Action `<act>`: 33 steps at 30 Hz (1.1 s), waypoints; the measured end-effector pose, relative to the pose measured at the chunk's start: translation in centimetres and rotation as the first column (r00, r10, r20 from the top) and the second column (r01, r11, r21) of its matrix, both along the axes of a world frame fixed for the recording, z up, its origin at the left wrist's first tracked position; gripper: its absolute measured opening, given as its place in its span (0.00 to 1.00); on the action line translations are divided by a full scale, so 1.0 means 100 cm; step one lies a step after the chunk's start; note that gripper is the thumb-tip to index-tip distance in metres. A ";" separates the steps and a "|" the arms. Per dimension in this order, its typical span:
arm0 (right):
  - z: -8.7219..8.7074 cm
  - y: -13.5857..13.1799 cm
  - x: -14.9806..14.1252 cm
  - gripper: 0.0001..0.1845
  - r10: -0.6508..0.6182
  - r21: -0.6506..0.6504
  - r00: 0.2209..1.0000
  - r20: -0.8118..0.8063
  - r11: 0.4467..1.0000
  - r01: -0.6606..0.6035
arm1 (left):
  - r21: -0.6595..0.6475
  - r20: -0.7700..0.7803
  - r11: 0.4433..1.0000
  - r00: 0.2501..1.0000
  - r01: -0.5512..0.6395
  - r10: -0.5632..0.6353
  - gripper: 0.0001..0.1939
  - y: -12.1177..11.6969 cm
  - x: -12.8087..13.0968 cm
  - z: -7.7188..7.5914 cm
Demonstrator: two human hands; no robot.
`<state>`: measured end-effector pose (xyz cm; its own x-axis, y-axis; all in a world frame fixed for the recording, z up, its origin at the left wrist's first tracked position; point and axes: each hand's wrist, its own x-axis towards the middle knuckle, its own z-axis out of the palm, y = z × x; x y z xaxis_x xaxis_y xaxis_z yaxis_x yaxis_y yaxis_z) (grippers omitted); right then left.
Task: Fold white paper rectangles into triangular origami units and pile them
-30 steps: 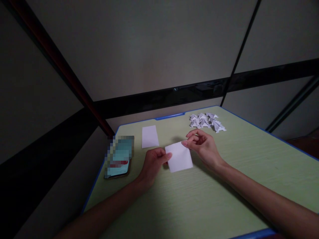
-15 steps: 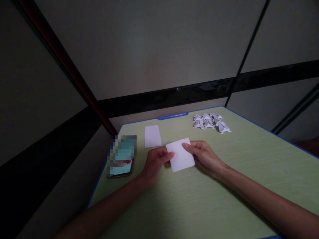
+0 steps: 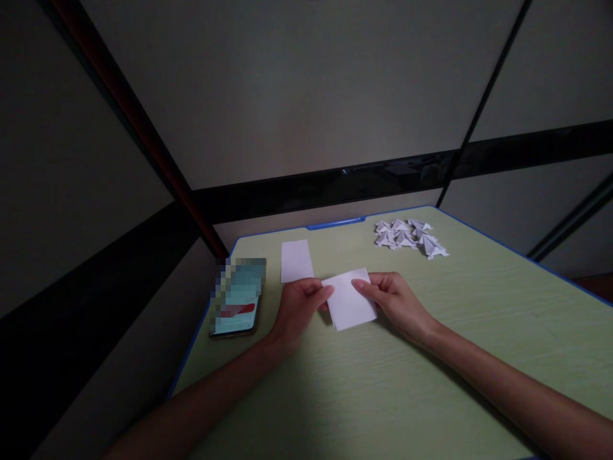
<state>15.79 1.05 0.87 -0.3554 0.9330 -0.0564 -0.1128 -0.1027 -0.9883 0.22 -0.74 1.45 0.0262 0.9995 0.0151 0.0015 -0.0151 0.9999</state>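
Between my two hands is a folded sheet of white paper (image 3: 352,303), roughly square, with a second layer peeking out along its lower left edge. My left hand (image 3: 299,310) pinches its left side, thumb on top and fingers underneath. On the upper right, my right hand (image 3: 395,297) grips it the same way, the thumb lying on the paper's face. Just behind my left hand, a flat white sheet (image 3: 296,260) lies on the table.
Several folded white paper figures (image 3: 405,239) stand grouped at the table's back right. A phone (image 3: 239,300) with a lit, partly blurred screen lies at the left. The light green table (image 3: 479,300) has a blue edge and meets a panelled wall (image 3: 306,96).
The paper's layers have shifted slightly, so a lower layer now shows at the lower left edge. Both hands keep their hold, and the whole view has moved a little.
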 end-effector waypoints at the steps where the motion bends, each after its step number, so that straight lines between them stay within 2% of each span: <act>1: 0.000 0.000 0.000 0.18 0.003 0.003 1.000 0.013 1.000 -0.003 | 0.014 0.007 1.000 1.000 -0.027 0.027 0.07 0.000 0.000 0.000; 4: 0.000 -0.001 -0.001 0.18 0.001 0.010 0.999 0.049 1.000 -0.001 | 0.055 0.016 0.994 0.995 -0.099 0.098 0.12 0.001 0.000 0.001; 6: 0.000 -0.001 -0.001 0.19 -0.009 0.010 0.998 0.060 1.000 0.009 | 0.078 -0.007 0.991 0.994 -0.112 0.113 0.12 0.001 0.000 0.002; 9: 0.000 -0.001 -0.001 0.20 -0.031 0.009 0.998 0.057 0.999 0.031 | 0.091 -0.017 0.991 0.995 -0.101 0.103 0.10 0.000 0.001 0.003; 13: -0.001 -0.001 -0.001 0.20 -0.069 0.020 0.997 0.034 0.997 0.069 | 0.045 0.026 0.996 0.997 -0.079 0.078 0.16 -0.002 0.004 0.003; 17: 0.000 -0.001 -0.001 0.19 -0.119 0.040 0.991 0.060 0.992 0.116 | -0.062 0.012 0.998 1.000 0.007 -0.006 0.08 -0.003 0.006 -0.002; 19: 0.001 -0.001 -0.001 0.20 -0.135 0.045 0.987 0.082 0.990 0.132 | -0.092 -0.018 0.995 0.999 0.034 -0.035 0.08 -0.002 0.006 -0.004; 27: -0.001 0.001 0.001 0.21 -0.210 0.163 0.956 0.204 0.970 0.179 | -0.070 -0.042 0.997 0.999 0.018 -0.021 0.09 -0.002 0.005 -0.004; 33: -0.001 0.004 0.001 0.16 -0.092 0.092 0.992 0.082 0.992 0.085 | -0.092 -0.037 0.996 0.999 -0.021 0.017 0.10 -0.001 0.003 -0.002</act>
